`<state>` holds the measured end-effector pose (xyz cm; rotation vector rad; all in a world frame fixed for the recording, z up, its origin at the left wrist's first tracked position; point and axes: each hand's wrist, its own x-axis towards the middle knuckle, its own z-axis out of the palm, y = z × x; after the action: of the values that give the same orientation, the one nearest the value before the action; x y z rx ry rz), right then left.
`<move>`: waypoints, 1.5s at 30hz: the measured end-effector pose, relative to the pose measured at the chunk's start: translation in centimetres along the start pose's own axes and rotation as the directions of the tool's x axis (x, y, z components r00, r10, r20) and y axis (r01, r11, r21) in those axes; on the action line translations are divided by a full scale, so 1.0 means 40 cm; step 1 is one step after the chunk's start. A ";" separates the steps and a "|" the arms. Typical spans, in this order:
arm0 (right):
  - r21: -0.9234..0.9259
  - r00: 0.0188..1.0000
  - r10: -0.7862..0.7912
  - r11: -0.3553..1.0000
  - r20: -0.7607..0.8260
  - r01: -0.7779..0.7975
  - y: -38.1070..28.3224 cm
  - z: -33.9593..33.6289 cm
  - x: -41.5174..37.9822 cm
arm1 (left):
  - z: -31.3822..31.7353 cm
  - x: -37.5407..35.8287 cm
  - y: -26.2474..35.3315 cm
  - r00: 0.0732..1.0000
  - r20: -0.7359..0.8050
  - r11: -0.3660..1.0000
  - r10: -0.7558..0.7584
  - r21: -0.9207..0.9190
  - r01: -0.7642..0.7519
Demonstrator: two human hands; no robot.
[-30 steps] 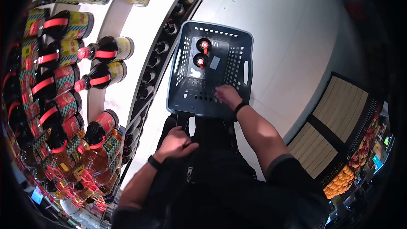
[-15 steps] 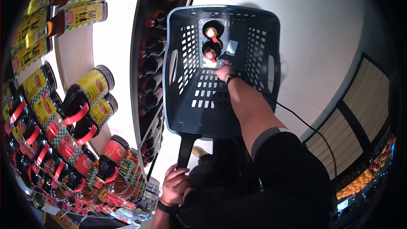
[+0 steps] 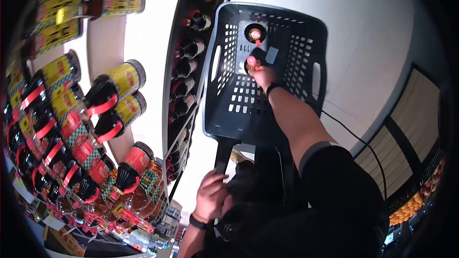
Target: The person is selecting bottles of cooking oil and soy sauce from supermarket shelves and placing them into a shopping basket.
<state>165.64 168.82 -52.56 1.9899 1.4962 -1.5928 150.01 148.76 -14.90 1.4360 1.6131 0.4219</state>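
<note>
Bottles are standing upright at the far end of the basket (image 3: pixel 315 74), one red-capped bottle (image 3: pixel 250 61) being gripped near its neck by the right hand (image 3: pixel 263 75), fingers closing around it, probably to keep it steady. A second bottle (image 3: pixel 255 34) is standing just beyond, near the far rim. The left hand (image 3: pixel 212 199) is curling around the basket's handle post (image 3: pixel 221 152), apparently bracing it. Shelved bottles (image 3: pixel 112 83) are crowding the left side. The gripped bottle's body is mostly hiding beneath the hand; labels are too blurred to read.
</note>
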 end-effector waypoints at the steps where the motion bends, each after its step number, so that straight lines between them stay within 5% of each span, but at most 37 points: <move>1: 0.073 0.997 -0.078 0.994 0.024 0.076 0.019 -0.031 -0.065 | 0.000 -0.010 0.010 1.000 -0.026 1.000 0.013 -0.005 -0.013; 3: 0.162 0.989 -0.148 0.976 -0.008 0.148 0.041 -0.082 -0.178 | 0.005 -0.041 0.027 0.994 -0.094 0.999 0.054 0.003 -0.054; 4: 0.440 0.991 -0.134 0.891 0.026 0.109 0.053 -0.104 -0.225 | 0.002 -0.059 0.023 0.993 -0.084 0.996 0.082 -0.013 -0.083; 5: 0.523 0.984 -0.174 0.837 -0.025 0.161 -0.041 -0.208 -0.381 | -0.003 -0.071 0.030 0.988 -0.117 0.992 0.104 -0.062 -0.111; 9: 0.691 0.970 -0.240 0.708 0.042 0.145 -0.176 -0.450 -0.705 | 0.016 -0.130 0.018 0.983 -0.183 0.925 -0.012 -0.376 -0.059; 11: 0.762 0.937 -0.343 0.625 0.070 0.172 -0.247 -0.526 -0.883 | 0.015 -0.169 0.007 0.933 0.037 0.690 -0.357 -0.663 0.290; 13: 0.827 0.911 -0.411 0.521 0.025 0.213 -0.326 -0.548 -1.036 | -0.009 -0.189 0.006 0.952 -0.077 0.494 -0.297 -0.865 0.084; 15: 0.923 0.838 -0.544 0.340 0.038 0.179 -0.363 -0.543 -1.130 | -0.050 -0.205 -0.008 0.932 0.006 0.138 -0.363 -0.989 0.060; 20: 0.989 0.721 -0.689 0.138 0.064 0.045 -0.495 -0.403 -1.380 | -0.226 -0.294 0.056 0.973 0.044 -0.247 -0.226 -0.969 -0.013; 21: 0.991 0.662 -0.743 0.137 0.097 0.009 -0.495 -0.367 -1.381 | -0.253 -0.324 0.049 0.993 0.094 -0.371 -0.070 -0.927 0.061; 23: 0.975 0.668 -0.732 0.217 0.130 0.047 -0.532 -0.284 -1.431 | -0.289 -0.355 0.002 0.988 -0.070 -0.488 0.139 -0.873 0.007; 27: 0.810 0.629 -0.719 0.538 0.296 0.233 -0.580 -0.100 -1.490 | -0.288 -0.479 -0.170 0.993 0.119 -0.555 -0.017 -0.827 0.090; 31: 0.518 0.692 -0.520 0.821 0.501 0.242 -0.672 0.107 -1.471 | -0.252 -0.562 -0.352 0.991 0.068 -0.708 -0.115 -0.705 -0.034; 32: 0.442 0.691 -0.464 0.867 0.555 0.228 -0.704 0.161 -1.471 | -0.252 -0.569 -0.389 0.961 0.097 -0.701 -0.260 -0.703 -0.119; 35: 0.209 0.596 -0.420 0.896 0.684 0.391 -0.737 0.339 -1.379 | -0.170 -0.545 -0.546 0.924 -0.079 -0.744 -0.373 -0.569 -0.349; 39: 0.128 0.655 -0.386 0.905 0.650 0.406 -0.804 0.514 -1.323 | -0.202 -0.535 -0.617 0.795 0.024 -0.717 -0.606 -0.448 -0.534; 41: 0.056 0.611 -0.439 0.839 0.659 0.542 -0.809 0.575 -1.273 | -0.281 -0.565 -0.584 0.762 -0.041 -0.673 -0.647 -0.439 -0.595; 45: 0.105 0.613 -0.433 0.862 0.660 0.496 -0.789 0.642 -1.218 | -0.257 -0.552 -0.653 0.770 -0.049 -0.702 -0.636 -0.379 -0.603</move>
<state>129.21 138.65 -10.26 0.7919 1.7676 -2.0690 124.13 124.75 -20.38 -0.9890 0.3624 2.0412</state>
